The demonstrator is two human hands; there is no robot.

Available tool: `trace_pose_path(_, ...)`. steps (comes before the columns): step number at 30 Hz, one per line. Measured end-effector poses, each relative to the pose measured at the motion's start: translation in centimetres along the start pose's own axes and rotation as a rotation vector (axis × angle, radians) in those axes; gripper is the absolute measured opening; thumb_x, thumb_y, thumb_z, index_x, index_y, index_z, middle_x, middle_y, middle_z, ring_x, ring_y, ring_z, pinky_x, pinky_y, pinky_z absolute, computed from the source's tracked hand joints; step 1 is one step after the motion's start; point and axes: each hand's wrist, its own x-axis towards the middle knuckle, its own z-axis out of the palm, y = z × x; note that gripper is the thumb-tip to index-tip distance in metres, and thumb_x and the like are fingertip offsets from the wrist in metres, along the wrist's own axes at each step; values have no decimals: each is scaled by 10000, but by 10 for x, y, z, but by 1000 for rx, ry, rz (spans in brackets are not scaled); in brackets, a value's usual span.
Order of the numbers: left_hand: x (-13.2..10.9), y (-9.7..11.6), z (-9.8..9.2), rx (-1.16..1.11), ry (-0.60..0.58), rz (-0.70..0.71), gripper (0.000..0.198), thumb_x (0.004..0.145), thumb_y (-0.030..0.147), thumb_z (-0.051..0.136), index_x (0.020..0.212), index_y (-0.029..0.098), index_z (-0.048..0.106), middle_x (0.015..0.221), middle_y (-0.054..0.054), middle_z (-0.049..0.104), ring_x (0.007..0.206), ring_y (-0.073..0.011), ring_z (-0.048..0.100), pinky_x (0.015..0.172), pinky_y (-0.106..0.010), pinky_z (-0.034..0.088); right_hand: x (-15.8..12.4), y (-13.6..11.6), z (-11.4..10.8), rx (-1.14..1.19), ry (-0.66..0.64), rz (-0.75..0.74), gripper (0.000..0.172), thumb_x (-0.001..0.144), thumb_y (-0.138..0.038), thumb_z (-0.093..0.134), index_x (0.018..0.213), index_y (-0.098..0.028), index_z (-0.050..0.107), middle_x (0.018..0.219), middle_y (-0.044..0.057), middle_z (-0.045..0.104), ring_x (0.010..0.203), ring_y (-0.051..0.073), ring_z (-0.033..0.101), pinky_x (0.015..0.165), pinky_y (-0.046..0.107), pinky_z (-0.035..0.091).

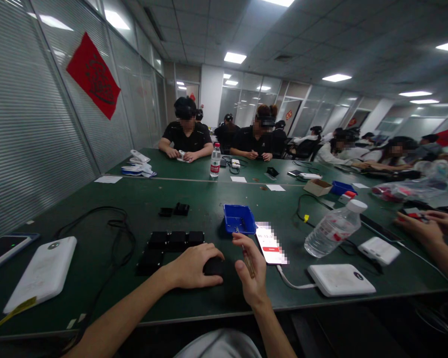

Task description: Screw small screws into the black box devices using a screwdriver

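Observation:
My left hand (pixel 196 266) is curved around a small black box (pixel 212 267), pressing it to the green tabletop with thumb and fingers. In my right hand (pixel 254 278) is a small screwdriver (pixel 249 264) with a clear amber handle, held between thumb and fingers and tilted upward. Its tip comes close to a blue tray (pixel 239 229) that has tiny metal pieces inside. More black boxes (pixel 177 239) stand in a row beyond my left hand, and another black box (pixel 151 261) sits just left of my wrist. Two black parts (pixel 181 209) lie farther back.
A lit phone (pixel 271 243) is cabled to a white power bank (pixel 341 280). A plastic bottle (pixel 336 228) stands at right. Another white power bank (pixel 41 273) and a black cable (pixel 123 233) lie at left. A co-worker's hands (pixel 429 226) work at the right edge.

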Motion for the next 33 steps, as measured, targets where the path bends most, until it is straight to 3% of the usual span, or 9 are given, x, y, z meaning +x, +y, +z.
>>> trace_pose_path(3, 0, 0, 0, 3, 7, 0, 435, 819, 400, 812, 1188, 240, 648, 1181, -53, 685, 1117, -283, 640, 1004, -402, 499, 0, -1, -1, 40, 38, -5, 451, 959, -612, 536, 1175, -229, 636, 1338, 156, 623, 1266, 341, 597, 1053, 489, 488)
trace_pose_path(13, 0, 3, -2, -11, -2, -11, 445, 818, 397, 812, 1198, 238, 645, 1192, -60, 684, 1129, -292, 638, 1015, -415, 501, 0, 0, -1, 51, 41, -2, 416, 963, -559, 558, 1199, -228, 650, 1417, 156, 575, 1348, 354, 541, 1097, 518, 457)
trace_pose_path(18, -1, 1, -2, -12, -5, -10, 456, 817, 389, 814, 1212, 241, 640, 1209, -62, 682, 1146, -295, 634, 1025, -415, 497, 1, -3, 0, 86, 33, -4, 323, 963, -490, 581, 1142, -231, 655, 1378, 151, 598, 1313, 335, 570, 1071, 490, 481)
trace_pose_path(22, 0, 1, -1, -13, -5, -15, 462, 806, 392, 825, 1203, 239, 645, 1192, -58, 685, 1123, -289, 644, 1006, -411, 505, 3, -1, 2, 58, 53, 45, 177, 987, -360, 562, 1004, -213, 660, 1273, 130, 645, 1178, 282, 634, 1010, 437, 502)
trace_pose_path(29, 0, 4, -3, 7, 1, -16, 453, 803, 370, 828, 1194, 227, 649, 1171, -58, 686, 1101, -284, 653, 984, -406, 517, 6, 9, 9, -6, 121, 117, 134, 977, -196, 520, 931, -204, 646, 1079, 80, 668, 985, 209, 665, 865, 346, 532)
trace_pose_path(33, 1, 5, -3, 16, -1, -12, 449, 804, 364, 827, 1192, 225, 647, 1169, -59, 687, 1105, -285, 654, 983, -407, 520, 5, 11, 10, -61, 62, 112, 127, 973, -173, 517, 949, -211, 636, 1116, 87, 661, 1056, 220, 659, 897, 353, 534)
